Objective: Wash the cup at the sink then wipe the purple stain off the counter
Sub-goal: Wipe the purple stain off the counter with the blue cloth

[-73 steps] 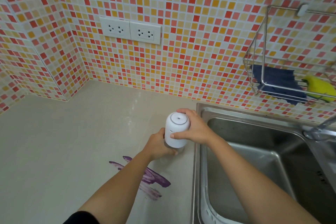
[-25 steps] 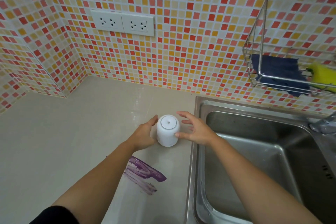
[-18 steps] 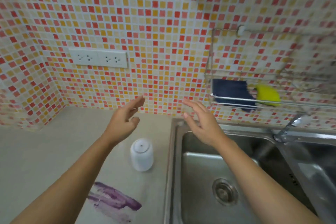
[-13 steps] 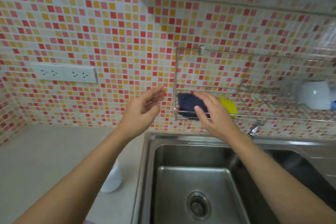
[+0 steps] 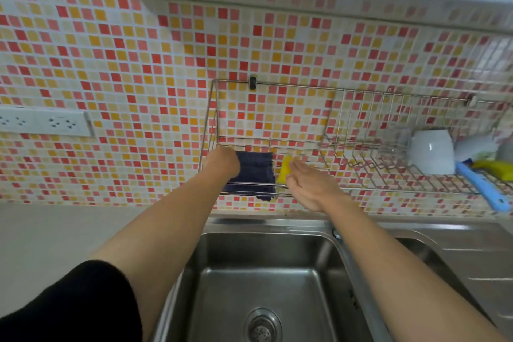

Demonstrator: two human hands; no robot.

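Inside wire rack (image 5: 358,144): cloth (image 5: 256,169), sponge (image 5: 283,172).

Cloth (image 5: 256,172) left of sponge (image 5: 283,172) in rack (image 5: 361,91), rack above sink (image 5: 266,272), sockets (image 5: 44,122) far left

No text, label, brand or number is legible anywhere in view.

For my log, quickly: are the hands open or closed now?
Left hand: on the blue cloth, fingers hidden, cannot be told.
Right hand: open, at the yellow sponge.
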